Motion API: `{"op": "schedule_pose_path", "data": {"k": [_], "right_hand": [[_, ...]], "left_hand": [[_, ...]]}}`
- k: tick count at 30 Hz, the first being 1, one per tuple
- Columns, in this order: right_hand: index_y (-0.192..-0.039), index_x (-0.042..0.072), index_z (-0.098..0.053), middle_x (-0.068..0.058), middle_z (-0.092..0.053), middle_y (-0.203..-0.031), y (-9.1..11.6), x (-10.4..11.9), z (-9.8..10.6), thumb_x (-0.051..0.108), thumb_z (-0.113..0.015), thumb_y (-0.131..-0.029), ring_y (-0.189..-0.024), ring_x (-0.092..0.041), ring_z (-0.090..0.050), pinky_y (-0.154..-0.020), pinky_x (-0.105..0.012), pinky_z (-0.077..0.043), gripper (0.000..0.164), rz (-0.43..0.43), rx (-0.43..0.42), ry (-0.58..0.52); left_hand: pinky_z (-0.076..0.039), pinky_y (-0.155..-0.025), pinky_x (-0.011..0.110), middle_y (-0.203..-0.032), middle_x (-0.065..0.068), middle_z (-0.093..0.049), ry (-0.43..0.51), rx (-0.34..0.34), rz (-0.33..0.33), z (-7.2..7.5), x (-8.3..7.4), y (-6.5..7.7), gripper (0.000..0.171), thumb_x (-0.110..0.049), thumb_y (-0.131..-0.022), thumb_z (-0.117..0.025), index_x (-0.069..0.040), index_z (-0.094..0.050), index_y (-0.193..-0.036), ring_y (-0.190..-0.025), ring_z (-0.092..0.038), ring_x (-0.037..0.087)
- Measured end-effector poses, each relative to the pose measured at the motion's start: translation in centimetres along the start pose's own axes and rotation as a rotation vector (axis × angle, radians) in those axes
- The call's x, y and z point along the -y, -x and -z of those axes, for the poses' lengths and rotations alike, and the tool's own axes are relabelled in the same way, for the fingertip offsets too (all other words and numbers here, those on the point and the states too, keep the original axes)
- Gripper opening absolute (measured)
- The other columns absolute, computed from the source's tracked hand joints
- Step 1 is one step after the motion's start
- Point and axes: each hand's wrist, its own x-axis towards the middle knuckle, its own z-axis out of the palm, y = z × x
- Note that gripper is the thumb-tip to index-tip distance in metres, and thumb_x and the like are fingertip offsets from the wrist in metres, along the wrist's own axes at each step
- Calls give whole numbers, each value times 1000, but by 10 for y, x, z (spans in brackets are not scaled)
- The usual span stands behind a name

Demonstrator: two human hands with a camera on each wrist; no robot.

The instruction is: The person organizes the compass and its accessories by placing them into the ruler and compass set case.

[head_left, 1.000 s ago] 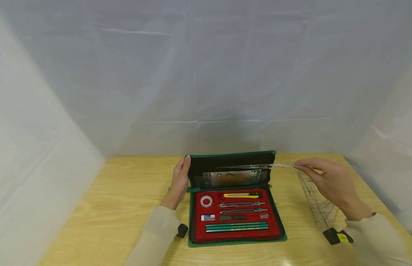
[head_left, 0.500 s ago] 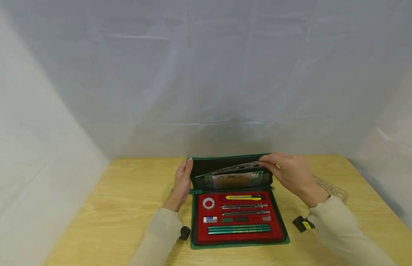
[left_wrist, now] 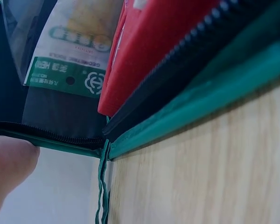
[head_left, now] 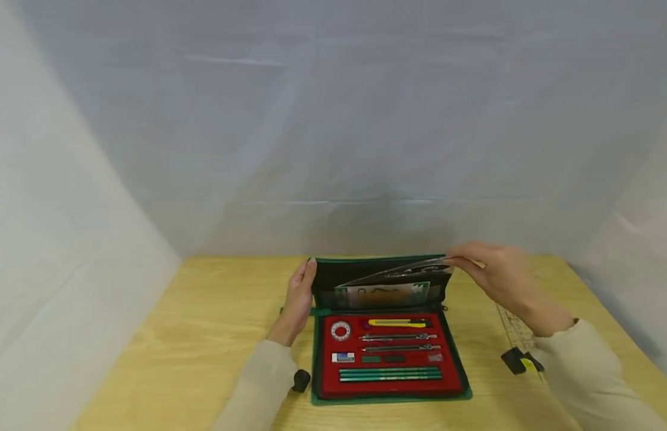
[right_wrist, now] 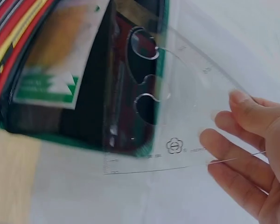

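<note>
A green zip case stands open on the table, its black lid [head_left: 338, 266] raised at the back. My left hand [head_left: 297, 302] grips the lid's left edge, with the thumb [left_wrist: 11, 158] on the inner face in the left wrist view. My right hand [head_left: 500, 284] pinches a clear plastic set square [right_wrist: 184, 112] with curved cut-outs by one corner. The set square slants down leftward in front of the lid, its far tip close to the lid's clear pocket. In that pocket sits a printed card [head_left: 387, 294], green and white.
The case's red tray [head_left: 392, 386] holds three green pencils [head_left: 389, 375], two compasses [head_left: 400, 337], a yellow cutter [head_left: 398, 323], a white ring [head_left: 341, 330] and an eraser [head_left: 343, 357]. Another clear ruler [head_left: 513, 328] lies on the table under my right wrist. A white sheet hangs behind.
My right hand brought the set square leftward in front of the lid, then drew slightly back right, tilting it. My left hand keeps its hold on the lid.
</note>
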Motion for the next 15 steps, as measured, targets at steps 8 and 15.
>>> {"op": "schedule_pose_path", "data": {"k": [8,15], "right_hand": [[-93,20,-69,1,-71,-83,13,-11,42,14,-71,-73,-64,-11,-61,-53,-32,-49,22,-61,10,145],[-92,20,-69,-1,-71,-81,19,-16,56,19,-71,-72,-57,-12,-59,-44,-29,-43,20,-54,29,249]], "left_hand": [[-9,-111,43,-150,16,-14,9,6,-4,-4,-3,1,67,-45,-94,-38,-1,-21,-141,-136,-10,26],[-10,-111,43,-150,17,-15,24,3,0,-7,-3,-1,67,-44,-94,-38,0,-20,-141,-136,-10,27]]}}
